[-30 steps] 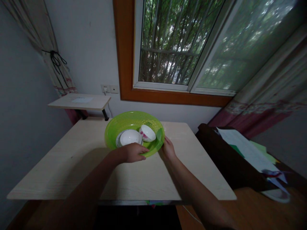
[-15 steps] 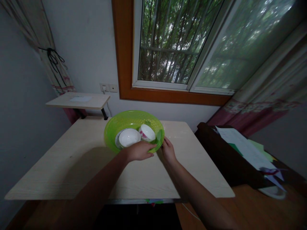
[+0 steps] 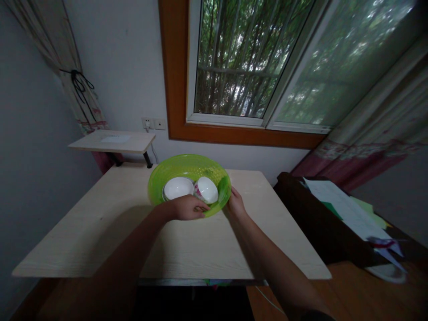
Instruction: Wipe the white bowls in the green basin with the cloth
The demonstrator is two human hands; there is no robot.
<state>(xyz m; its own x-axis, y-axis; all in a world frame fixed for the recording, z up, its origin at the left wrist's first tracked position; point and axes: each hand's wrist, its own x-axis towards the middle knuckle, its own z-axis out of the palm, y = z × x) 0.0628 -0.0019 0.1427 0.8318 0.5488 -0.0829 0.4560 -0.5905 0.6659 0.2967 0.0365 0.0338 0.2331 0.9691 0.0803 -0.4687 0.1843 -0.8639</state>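
Note:
A bright green plastic basin (image 3: 187,166) sits on the pale wooden table (image 3: 100,223). Inside it lie a plain white bowl (image 3: 178,187) on the left and a white bowl with pink marks (image 3: 206,190) on the right. My left hand (image 3: 186,207) curls over the basin's near rim, fingers closed on it. My right hand (image 3: 236,204) grips the rim at the basin's right side. The near rim sits higher than the far side, so the basin tilts away from me.
A small side shelf (image 3: 113,141) stands behind the table's left corner, below a wall socket (image 3: 153,123). A dark cabinet with papers (image 3: 337,200) stands to the right. A window (image 3: 240,62) and curtains fill the wall behind.
The basin's near edge has come up a little and the two bowls have slid closer together toward the middle. Both hands stay on the rim.

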